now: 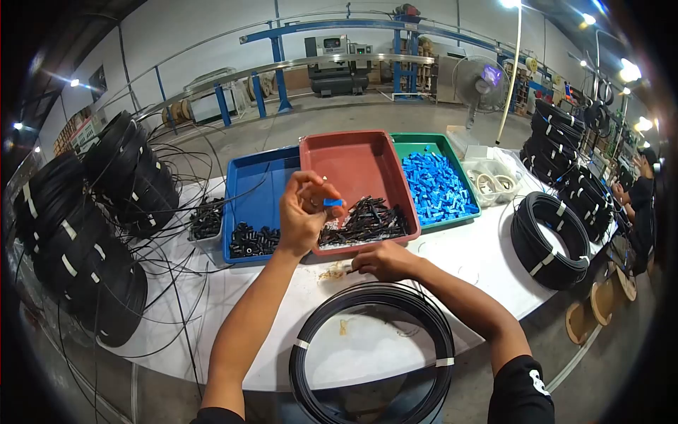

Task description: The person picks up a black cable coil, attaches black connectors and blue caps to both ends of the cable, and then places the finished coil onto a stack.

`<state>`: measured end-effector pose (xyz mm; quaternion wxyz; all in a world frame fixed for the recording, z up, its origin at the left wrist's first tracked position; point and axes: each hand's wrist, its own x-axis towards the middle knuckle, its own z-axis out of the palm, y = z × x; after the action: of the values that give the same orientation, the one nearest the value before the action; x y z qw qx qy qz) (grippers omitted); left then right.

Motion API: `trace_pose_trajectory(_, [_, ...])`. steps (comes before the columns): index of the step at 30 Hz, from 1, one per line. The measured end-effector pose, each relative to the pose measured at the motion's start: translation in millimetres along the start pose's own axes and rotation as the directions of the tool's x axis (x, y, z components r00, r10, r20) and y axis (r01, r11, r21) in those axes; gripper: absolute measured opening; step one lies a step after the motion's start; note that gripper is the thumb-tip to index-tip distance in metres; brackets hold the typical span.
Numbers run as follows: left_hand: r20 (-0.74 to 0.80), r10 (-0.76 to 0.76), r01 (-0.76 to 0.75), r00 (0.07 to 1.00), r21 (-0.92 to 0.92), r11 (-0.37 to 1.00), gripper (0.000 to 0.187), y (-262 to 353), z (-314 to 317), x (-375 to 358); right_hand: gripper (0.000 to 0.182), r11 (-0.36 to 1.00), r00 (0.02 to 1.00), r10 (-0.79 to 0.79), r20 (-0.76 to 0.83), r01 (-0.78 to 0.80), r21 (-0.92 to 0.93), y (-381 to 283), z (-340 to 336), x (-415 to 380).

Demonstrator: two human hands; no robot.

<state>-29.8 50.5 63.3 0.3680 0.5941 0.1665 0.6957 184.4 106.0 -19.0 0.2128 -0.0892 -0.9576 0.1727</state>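
My left hand (305, 215) is raised over the near left edge of the red tray (349, 159), its fingers pinching a small blue piece (332, 203). Lower and to the right, my right hand (381, 261) is closed near the tray's front edge, at the top of a coil of black cable (302, 353). A small dark end shows at its fingertips, too small to name. Black slim parts (371, 220) lie in the red tray.
A blue tray (258, 180) holds black parts; a green tray (462, 173) holds blue pieces. Cable coils (63, 240) stack at left, with loose cables trailing. More coils (551, 240) stand at right. A person (643, 205) is at far right.
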Motion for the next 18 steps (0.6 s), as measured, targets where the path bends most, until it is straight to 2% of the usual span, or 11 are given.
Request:
trace_pose_trajectory(1, [-0.001, 0.009, -0.009, 1.000, 0.001, 1.000, 0.053, 1.8, -4.5, -8.2, 0.015, 0.998, 0.999, -0.021, -0.050, 0.023, 0.050, -1.3, -4.1, 2.5])
trace_pose_trajectory(3, [0.041, 0.109, -0.115, 0.993, 0.178, 0.977, 0.056, -0.7, -12.4, -22.5, 0.017, 0.998, 0.990, -0.017, -0.142, 0.027, 0.064, -3.9, -6.3, 4.2])
trace_pose_trajectory(4, [0.009, 0.070, -0.070, 0.998, 0.164, 0.984, 0.052, -4.9, -15.0, -31.6, 0.017, 0.998, 0.991, -0.024, -0.135, 0.032, 0.057, -5.3, -5.5, 4.0])
trace_pose_trajectory(6, [-0.032, 0.022, -0.015, 0.999, 0.208, 0.978, 0.048, -14.1, -21.8, -47.5, 0.019, 0.999, 0.925, 0.007, -0.379, 0.011, 0.045, -7.3, -0.7, 3.1])
trace_pose_trajectory(8, [-0.119, -0.092, 0.115, 0.989, 0.202, 0.972, 0.040, -29.3, -26.0, -63.3, 0.018, 1.000, 0.917, 0.019, -0.399, -0.008, 0.027, -3.2, -0.2, 1.0])
trace_pose_trajectory(9, [-0.125, -0.112, 0.135, 0.986, 0.189, 0.973, 0.040, -39.2, -28.0, -68.6, 0.018, 1.000, 0.906, 0.016, -0.423, -0.022, -0.008, -0.8, -1.6, -2.2])
trace_pose_trajectory(11, [-0.107, -0.101, 0.130, 0.989, 0.312, 0.941, 0.038, -59.1, -33.0, -79.9, 0.015, 0.999, 0.897, 0.032, -0.440, -0.048, -0.025, 1.6, -3.6, -5.1])
trace_pose_trajectory(13, [-0.092, -0.156, 0.178, 0.984, 0.337, 0.925, 0.027, -66.7, -28.7, -81.6, 0.015, 0.999, 0.883, 0.034, -0.469, -0.043, -0.008, -3.6, -5.1, -7.1])
trace_pose_trajectory(15, [-0.143, -0.304, 0.332, 0.942, 0.259, 0.907, 0.021, -65.1, -23.1, -84.7, 0.017, 0.998, 0.889, 0.060, -0.455, -0.057, 0.020, 0.7, -1.2, -12.7])
trace_pose_trajectory(16, [-0.118, -0.291, 0.313, 0.950, 0.339, 0.887, 0.022, -70.7, -25.9, -86.0, 0.018, 0.998, 0.890, 0.068, -0.450, -0.068, 0.015, 2.1, -0.8, -15.6])
trace_pose_trajectory(18, [-0.124, -0.307, 0.331, 0.944, 0.320, 0.888, 0.023, -75.9, -26.4, -87.9, 0.019, 0.997, 0.891, 0.071, -0.449, -0.076, 0.008, 3.2, -3.2, -15.5])
